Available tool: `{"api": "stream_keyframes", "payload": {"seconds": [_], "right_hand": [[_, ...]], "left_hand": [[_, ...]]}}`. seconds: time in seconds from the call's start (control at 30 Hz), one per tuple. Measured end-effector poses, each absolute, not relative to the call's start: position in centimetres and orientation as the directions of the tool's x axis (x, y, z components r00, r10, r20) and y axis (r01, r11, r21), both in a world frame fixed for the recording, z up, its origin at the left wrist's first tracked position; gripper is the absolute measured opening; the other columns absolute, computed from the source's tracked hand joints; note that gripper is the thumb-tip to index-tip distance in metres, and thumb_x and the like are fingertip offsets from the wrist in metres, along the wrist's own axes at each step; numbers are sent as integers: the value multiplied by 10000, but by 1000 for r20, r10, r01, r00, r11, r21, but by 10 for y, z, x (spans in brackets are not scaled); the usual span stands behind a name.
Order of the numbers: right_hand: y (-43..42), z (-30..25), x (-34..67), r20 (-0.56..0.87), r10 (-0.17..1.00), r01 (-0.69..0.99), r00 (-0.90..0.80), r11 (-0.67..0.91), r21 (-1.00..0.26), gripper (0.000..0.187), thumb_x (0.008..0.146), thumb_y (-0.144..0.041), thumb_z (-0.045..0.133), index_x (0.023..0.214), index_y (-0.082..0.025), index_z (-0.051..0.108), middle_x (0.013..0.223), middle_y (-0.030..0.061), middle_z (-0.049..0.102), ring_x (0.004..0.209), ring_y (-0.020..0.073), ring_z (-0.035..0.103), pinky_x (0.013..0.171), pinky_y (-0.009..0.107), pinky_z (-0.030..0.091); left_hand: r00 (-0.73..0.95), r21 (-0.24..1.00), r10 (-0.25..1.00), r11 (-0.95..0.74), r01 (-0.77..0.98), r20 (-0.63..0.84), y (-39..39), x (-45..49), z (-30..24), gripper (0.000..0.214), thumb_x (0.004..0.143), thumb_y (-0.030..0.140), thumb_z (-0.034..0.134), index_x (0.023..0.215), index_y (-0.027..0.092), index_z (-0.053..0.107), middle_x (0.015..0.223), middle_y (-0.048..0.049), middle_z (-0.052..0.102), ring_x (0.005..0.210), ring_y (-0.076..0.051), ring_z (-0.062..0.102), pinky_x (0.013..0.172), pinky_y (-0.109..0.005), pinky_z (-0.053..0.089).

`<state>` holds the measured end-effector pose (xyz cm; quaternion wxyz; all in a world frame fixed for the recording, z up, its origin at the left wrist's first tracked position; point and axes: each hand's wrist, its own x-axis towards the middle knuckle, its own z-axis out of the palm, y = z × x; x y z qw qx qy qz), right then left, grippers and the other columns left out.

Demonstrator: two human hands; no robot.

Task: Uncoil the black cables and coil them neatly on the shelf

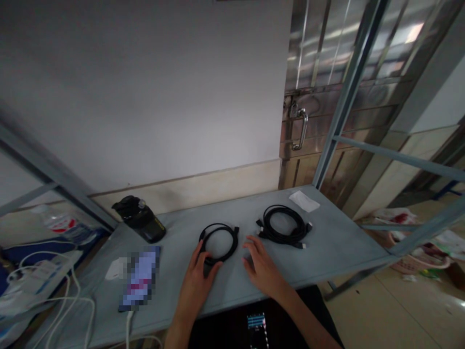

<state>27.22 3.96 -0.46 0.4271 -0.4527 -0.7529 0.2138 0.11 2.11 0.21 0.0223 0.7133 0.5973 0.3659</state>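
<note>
A thin black cable wound into a loop [234, 245] lies on the grey-blue table. My left hand [199, 271] is at the loop's near left edge, thumb and fingers around a dark part of it. To the right of this loop, my right hand [259, 265] hovers near the tabletop with its fingers apart and nothing in them. Beyond the right hand lies a thicker bundle of coiled black cables [283, 237], with several connector ends sticking out. Neither hand touches that bundle.
A black bottle [140, 218] stands at the back left, a phone [141, 278] with a white cord in front of it. White paper [304, 200] lies at the back right. Metal posts [325, 160] rise at the table's ends. Another lit screen [256, 322] shows below the front edge.
</note>
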Motion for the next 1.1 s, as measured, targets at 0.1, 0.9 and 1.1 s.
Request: {"api": "stream_keyframes", "payload": {"seconds": [0.1, 0.9, 1.1], "right_hand": [[41, -6, 273, 452, 867, 476, -211, 495, -727, 330, 1069, -170, 611, 1389, -252, 606, 1611, 172, 570, 1532, 324, 602, 1293, 587, 531], [70, -10, 415, 523, 835, 824, -169, 411, -389, 303, 1200, -431, 502, 1302, -251, 723, 1327, 125, 772, 1289, 347, 706, 1190, 578, 514], [73, -11, 413, 543, 838, 776, -55, 378, -505, 464, 1215, -543, 410, 1123, -247, 755, 1132, 136, 807, 1132, 355, 740, 1098, 557, 539]], "left_hand": [[29, 446, 845, -311, 839, 534, 40, 4, -1, 426, 1091, 583, 671, 1358, 252, 644, 1748, -181, 535, 1542, -393, 626, 1235, -634, 578], [-214, 726, 855, -241, 644, 473, 24, 3, 34, 451, 1063, 702, 624, 1080, 272, 757, 1098, -74, 789, 1037, -308, 762, 1000, -482, 617], [-322, 823, 894, -85, 562, 312, 21, -1, 37, 580, 986, 818, 635, 1051, 263, 792, 1029, -65, 842, 990, -317, 801, 930, -450, 635]]}}
